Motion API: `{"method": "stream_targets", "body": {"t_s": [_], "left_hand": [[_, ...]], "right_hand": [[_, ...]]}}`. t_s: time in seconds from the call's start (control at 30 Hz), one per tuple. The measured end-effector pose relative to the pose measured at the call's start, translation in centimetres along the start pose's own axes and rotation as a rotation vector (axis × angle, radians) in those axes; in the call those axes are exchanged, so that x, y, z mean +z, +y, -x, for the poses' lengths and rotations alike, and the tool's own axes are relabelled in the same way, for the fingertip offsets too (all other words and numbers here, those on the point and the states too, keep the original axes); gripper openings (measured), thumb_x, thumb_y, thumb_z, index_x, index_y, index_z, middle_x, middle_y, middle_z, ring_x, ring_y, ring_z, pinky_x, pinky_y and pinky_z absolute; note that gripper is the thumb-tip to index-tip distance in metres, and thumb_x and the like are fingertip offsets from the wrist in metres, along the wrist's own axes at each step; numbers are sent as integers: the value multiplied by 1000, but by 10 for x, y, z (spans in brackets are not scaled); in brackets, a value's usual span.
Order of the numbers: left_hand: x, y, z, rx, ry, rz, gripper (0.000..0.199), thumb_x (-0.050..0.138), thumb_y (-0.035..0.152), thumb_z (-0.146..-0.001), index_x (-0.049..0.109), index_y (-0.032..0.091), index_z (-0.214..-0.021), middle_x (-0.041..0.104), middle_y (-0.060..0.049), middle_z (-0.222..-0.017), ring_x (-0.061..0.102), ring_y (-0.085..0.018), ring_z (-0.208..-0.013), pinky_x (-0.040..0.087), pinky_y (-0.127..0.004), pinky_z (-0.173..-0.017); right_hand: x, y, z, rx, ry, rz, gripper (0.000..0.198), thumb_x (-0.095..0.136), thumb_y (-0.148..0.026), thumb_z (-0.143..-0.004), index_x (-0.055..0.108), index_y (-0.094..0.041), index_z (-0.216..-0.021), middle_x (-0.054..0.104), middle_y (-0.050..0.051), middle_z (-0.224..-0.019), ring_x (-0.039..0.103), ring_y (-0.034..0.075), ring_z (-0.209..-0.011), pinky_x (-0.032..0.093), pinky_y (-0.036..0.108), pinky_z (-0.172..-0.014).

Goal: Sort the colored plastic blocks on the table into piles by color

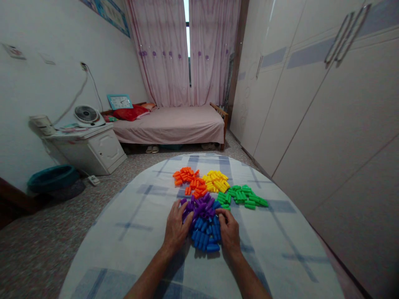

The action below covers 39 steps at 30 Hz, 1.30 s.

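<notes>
Small plastic tube-like pieces lie on the table in colour groups. My left hand point(177, 226) rests against the left side of the purple pieces point(202, 205), its fingers apart and its thumb near the blue ones. On the other side, my right hand point(230, 230) touches the right edge of the blue pieces point(204, 234), fingers bent and thumb apart from them. The purple heap borders the blue group, which lies nearest me between my hands. Behind are orange pieces point(190, 180), yellow pieces point(216, 181) and, to the right, green pieces point(243, 195).
A checked cloth covers the rounded table point(134, 249). Beyond it stand a bed point(174, 122) and, at left, a white cabinet point(104, 149) bearing a fan point(87, 115). A bin point(56, 178) sits on the floor. Wardrobe doors point(311, 124) line the right side.
</notes>
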<state>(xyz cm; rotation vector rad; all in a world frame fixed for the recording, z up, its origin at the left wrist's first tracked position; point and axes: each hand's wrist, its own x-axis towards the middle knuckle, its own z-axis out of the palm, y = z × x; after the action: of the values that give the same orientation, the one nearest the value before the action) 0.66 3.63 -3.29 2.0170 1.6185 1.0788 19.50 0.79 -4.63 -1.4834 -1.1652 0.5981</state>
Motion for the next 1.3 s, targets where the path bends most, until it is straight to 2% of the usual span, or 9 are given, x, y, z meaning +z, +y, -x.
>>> {"method": "stream_targets", "body": {"t_s": [0.17, 0.3, 0.43, 0.53, 0.6, 0.8, 0.9, 1.03, 1.3], "left_hand": [[-16, 25, 11, 224, -11, 63, 26, 53, 30, -84, 63, 23, -107, 56, -9, -121, 48, -25, -118, 40, -43, -102], [-35, 36, 38, 363, -289, 147, 25, 56, 31, -83, 63, 22, -106, 62, -8, -105, 58, -20, -99, 48, -33, -86], [-45, 38, 66, 409, -498, 121, 30, 64, 34, -77, 64, 22, -104, 64, -8, -101, 59, -19, -91, 49, -31, -78], [-44, 31, 80, 335, -471, 100, 32, 67, 32, -73, 64, 21, -103, 63, -8, -99, 59, -19, -89, 48, -30, -76], [-43, 25, 85, 279, -440, 85, 31, 67, 30, -73, 65, 20, -102, 62, -7, -96, 59, -18, -86, 48, -29, -74], [-49, 17, 86, 240, -410, 63, 35, 69, 30, -70, 64, 22, -104, 61, -6, -98, 58, -17, -84, 47, -28, -73], [-45, 14, 87, 294, -434, -34, 34, 72, 30, -66, 65, 22, -98, 60, -5, -97, 56, -19, -88, 45, -29, -75], [-33, 12, 91, 355, -416, -93, 3, 60, 21, -75, 63, 19, -75, 59, -3, -83, 54, -16, -80, 41, -27, -71], [-39, 29, 76, 296, -535, -27, 9, 55, 13, -74, 61, 18, -70, 59, -2, -78, 54, -13, -77, 40, -23, -67]], "right_hand": [[-4, -6, 0, -69, 12, 22, 27, 43, -29, -82, 64, -17, -95, 66, 6, -96, 59, 19, -91, 44, 32, -84], [-17, -34, 1, -200, -7, 55, 25, 45, -28, -82, 62, -17, -97, 63, 8, -98, 57, 19, -95, 45, 33, -84], [-34, -70, 13, -238, -281, 79, 22, 46, -27, -83, 63, -19, -96, 63, 5, -92, 58, 16, -83, 47, 27, -71], [-48, -77, 25, -288, -514, 119, 18, 51, -25, -79, 65, -21, -90, 63, 1, -83, 57, 14, -74, 45, 25, -67], [-58, -69, 31, -289, -568, 136, 14, 54, -24, -76, 66, -21, -84, 62, 0, -78, 56, 13, -69, 44, 24, -63], [-87, -32, 32, -123, -509, 227, 21, 58, -25, -70, 66, -21, -89, 62, 0, -78, 56, 15, -68, 44, 26, -64], [-91, -28, 35, -185, -595, 345, 25, 61, -22, -65, 66, -22, -90, 61, 1, -87, 56, 17, -79, 43, 27, -71], [-83, -28, 46, -310, -639, 485, 12, 55, -18, -69, 64, -23, -76, 59, 2, -87, 54, 18, -87, 41, 28, -78], [-80, -24, 35, -236, -644, 330, 12, 54, -19, -71, 65, -21, -69, 61, 0, -73, 54, 15, -71, 40, 24, -65]]}}
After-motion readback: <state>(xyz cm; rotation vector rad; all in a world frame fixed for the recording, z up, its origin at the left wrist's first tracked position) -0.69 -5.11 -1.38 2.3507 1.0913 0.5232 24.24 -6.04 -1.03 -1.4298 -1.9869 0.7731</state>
